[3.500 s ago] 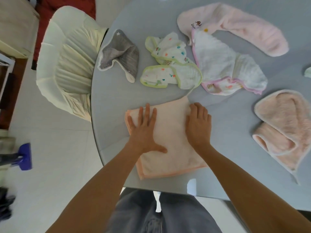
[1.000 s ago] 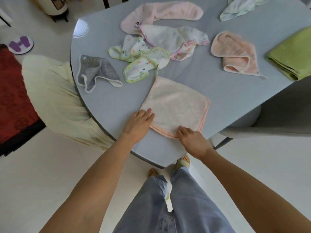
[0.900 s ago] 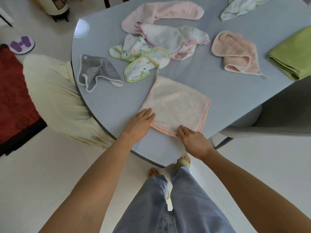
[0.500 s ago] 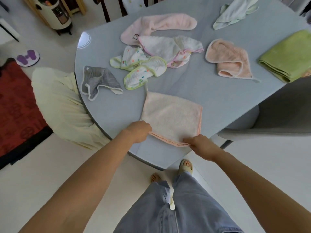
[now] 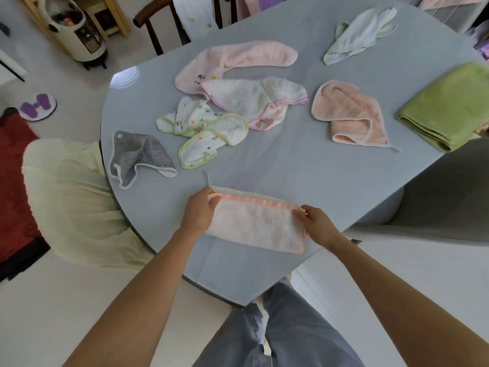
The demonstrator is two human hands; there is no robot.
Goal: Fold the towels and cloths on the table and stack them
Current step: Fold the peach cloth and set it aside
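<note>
Grey and rounded, the tabletop (image 5: 304, 176) fills my view. Nearest me, at its front edge, lies the folded pale-pink terry towel (image 5: 254, 223); my left hand (image 5: 198, 213) pinches its far left corner, fingers curled on the cloth, and my right hand (image 5: 317, 223) grips its right end. Beyond lie a grey star-marked cloth (image 5: 137, 154), a green-trimmed printed cloth (image 5: 206, 131), a peach fleece towel (image 5: 349, 115), and a folded lime-green towel (image 5: 449, 104) at the right edge.

pale floor (image 5: 66, 300), red rug (image 5: 13, 186) (left), wooden chair (image 5: 153, 27)
</note>
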